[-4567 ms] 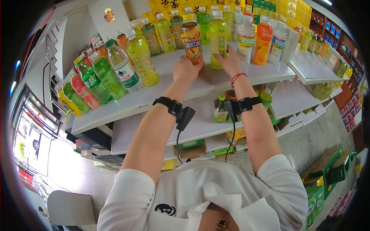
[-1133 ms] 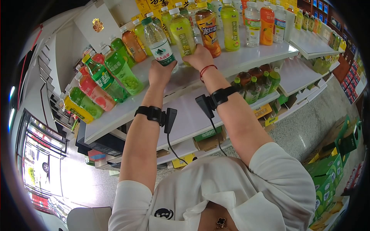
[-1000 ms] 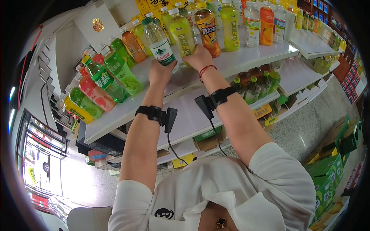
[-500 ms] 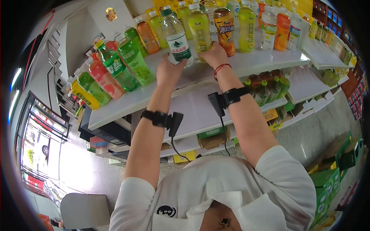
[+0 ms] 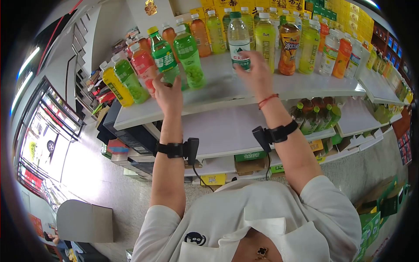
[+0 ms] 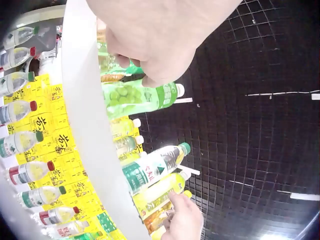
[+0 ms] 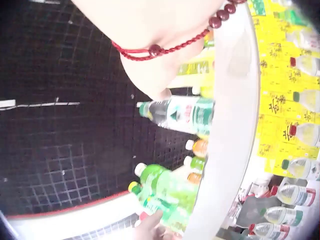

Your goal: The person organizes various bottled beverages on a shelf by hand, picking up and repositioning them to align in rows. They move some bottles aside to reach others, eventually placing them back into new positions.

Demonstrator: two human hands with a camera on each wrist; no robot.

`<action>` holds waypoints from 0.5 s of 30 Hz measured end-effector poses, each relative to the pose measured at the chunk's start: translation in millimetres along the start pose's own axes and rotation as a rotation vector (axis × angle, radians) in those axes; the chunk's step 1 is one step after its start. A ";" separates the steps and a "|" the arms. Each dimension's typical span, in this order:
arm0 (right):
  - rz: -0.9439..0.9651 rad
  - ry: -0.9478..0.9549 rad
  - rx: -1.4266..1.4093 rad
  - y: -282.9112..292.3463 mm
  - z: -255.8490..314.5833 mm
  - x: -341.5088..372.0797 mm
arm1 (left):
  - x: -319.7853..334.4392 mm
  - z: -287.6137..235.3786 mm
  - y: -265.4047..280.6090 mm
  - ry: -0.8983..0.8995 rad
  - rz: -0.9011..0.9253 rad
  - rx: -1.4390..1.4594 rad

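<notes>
My left hand is at the lower part of a yellow-capped Sprite bottle, thumb and fingers spread. In the left wrist view its fingers partly hide that bottle. Right beside it stands a green grape-drink bottle. My right hand, slightly blurred, reaches past a yellow-green drink bottle to the label of a clear water bottle with a green cap. Its fingers are spread, not wrapped round the bottle. An iced tea bottle stands farther right.
All these stand upright on a white shelf, with several more bottles behind. At the left end are a pink drink bottle and a yellow bottle. A lower shelf holds dark green bottles. Yellow cartons back the display.
The water bottle and yellow-green bottle have moved right, beside the iced tea. My left hand has left the water bottle for the Sprite; my right has shifted from the yellow-green bottle towards the water.
</notes>
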State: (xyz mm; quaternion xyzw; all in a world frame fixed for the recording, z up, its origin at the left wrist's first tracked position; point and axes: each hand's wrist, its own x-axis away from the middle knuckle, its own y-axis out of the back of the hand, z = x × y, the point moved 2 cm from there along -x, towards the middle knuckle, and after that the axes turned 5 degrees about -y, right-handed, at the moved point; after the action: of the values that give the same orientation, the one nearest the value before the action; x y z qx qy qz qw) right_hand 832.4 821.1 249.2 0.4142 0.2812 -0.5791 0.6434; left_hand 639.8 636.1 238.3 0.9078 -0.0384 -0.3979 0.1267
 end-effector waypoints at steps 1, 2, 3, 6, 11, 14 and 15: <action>0.228 0.032 -0.099 -17.8 14.4 4.7 | -1.1 4.7 3.4 -0.006 -0.016 -0.022; 0.282 -0.003 -0.101 -35.8 23.4 8.7 | -0.9 7.9 5.6 0.000 -0.013 -0.023; 0.333 -0.038 -0.103 -55.9 29.7 11.2 | -2.3 9.5 7.4 0.017 -0.015 -0.060; 0.434 -0.206 0.030 -102.6 39.0 16.7 | -12.3 19.0 3.3 0.032 0.039 -0.139; 0.662 -0.352 0.016 -131.9 41.7 13.6 | -24.5 22.8 1.3 0.110 0.260 -0.124; 0.666 -0.324 0.019 -129.2 47.4 11.9 | -29.4 26.6 -3.1 0.121 0.390 -0.154; 0.639 -0.333 0.027 -127.1 48.1 12.6 | -29.9 29.1 -4.3 0.097 0.367 -0.205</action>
State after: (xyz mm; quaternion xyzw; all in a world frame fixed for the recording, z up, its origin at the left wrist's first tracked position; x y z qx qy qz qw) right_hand 704.7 775.1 236.3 0.3895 0.0211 -0.4118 0.8236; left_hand 598.1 639.5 239.6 0.8860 -0.1564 -0.3258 0.2905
